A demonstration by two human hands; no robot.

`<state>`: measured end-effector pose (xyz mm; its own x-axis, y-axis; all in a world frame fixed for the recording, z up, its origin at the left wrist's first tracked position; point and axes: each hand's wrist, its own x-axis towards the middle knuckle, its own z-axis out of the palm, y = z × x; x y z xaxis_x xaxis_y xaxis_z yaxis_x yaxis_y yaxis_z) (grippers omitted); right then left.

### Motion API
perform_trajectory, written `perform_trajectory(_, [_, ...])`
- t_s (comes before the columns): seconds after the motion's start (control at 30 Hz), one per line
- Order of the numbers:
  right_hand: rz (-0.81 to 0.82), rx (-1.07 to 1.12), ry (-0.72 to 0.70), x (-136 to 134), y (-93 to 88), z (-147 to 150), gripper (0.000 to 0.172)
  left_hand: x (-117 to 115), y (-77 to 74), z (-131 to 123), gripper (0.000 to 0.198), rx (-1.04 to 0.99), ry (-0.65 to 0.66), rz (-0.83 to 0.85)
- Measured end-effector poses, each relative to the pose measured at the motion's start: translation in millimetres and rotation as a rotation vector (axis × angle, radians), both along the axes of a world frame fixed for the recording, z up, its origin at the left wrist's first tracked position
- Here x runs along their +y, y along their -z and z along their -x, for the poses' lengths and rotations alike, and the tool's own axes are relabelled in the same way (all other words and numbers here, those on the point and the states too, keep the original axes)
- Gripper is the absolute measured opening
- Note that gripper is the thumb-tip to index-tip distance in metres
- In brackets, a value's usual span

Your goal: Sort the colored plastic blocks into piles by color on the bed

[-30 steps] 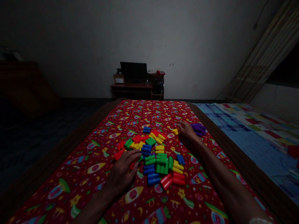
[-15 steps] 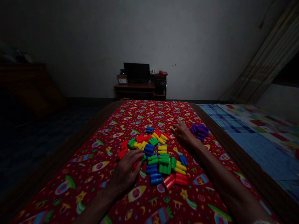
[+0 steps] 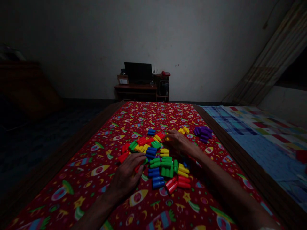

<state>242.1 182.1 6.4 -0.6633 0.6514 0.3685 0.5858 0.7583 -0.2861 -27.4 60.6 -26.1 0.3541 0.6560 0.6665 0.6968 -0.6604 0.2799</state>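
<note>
Plastic toy blocks shaped like joined tubes lie in a loose pile, with green blocks (image 3: 167, 171), blue blocks (image 3: 158, 182), red blocks (image 3: 171, 184) and others. At the pile's far right edge, my right hand (image 3: 178, 141) has its fingers closed around a yellow block (image 3: 167, 138), partly hidden by them. Just beyond that hand sits a yellow group (image 3: 184, 130), apart from the pile. My left hand (image 3: 128, 169) rests at the pile's left side, fingers extended and thumb apart, over red and green pieces it partly covers.
A stack of purple blocks (image 3: 203, 132) stands at the right, near the edge of the red patterned cover (image 3: 144, 115). One blue block (image 3: 151, 132) lies behind the pile. A desk with a monitor (image 3: 138, 72) is against the far wall. Patterned bedding (image 3: 254, 140) spreads to the right.
My right hand has moved left and nearer, from the yellow group to a yellow block at the pile's edge. The yellow group is now uncovered. My left hand has stayed about where it was.
</note>
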Motion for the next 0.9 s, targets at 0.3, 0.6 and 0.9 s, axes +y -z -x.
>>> perform_trajectory(0.3, [-0.058, 0.080, 0.261, 19, -6.0, -53, 0.032, -1, -1.6, 0, 0.025, -0.005, 0.014, 0.022])
perform_trajectory(0.6, [-0.014, 0.016, -0.103, 18, 4.4, 31, 0.044, -2, -3.0, -1, 0.026, -0.016, 0.011, 0.025])
perform_trajectory(0.9, [-0.075, -0.045, -0.068, 27, 1.2, 36, 0.040, 0, -3.2, -1, 0.026, -0.016, 0.014, 0.020])
